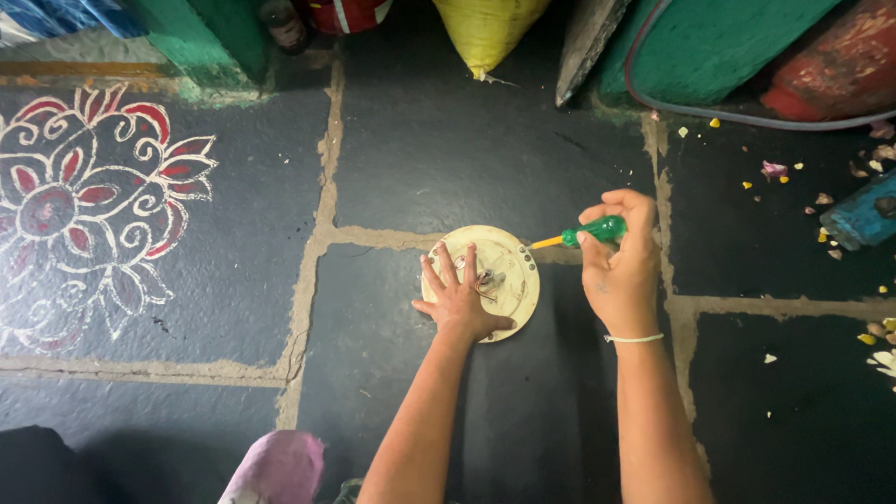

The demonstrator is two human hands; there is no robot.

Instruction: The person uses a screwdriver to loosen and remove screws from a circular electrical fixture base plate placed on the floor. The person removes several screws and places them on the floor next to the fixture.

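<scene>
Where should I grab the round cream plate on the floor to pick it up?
Probably by its rim. The round cream plate lies flat on the stone floor, so come from its far edge, the part left uncovered. The left hand presses on its near side; the right hand holds a green-handled screwdriver.

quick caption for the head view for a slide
Left hand pressing a round cream plate on the dark stone floor; right hand holds a green-handled screwdriver.
</scene>
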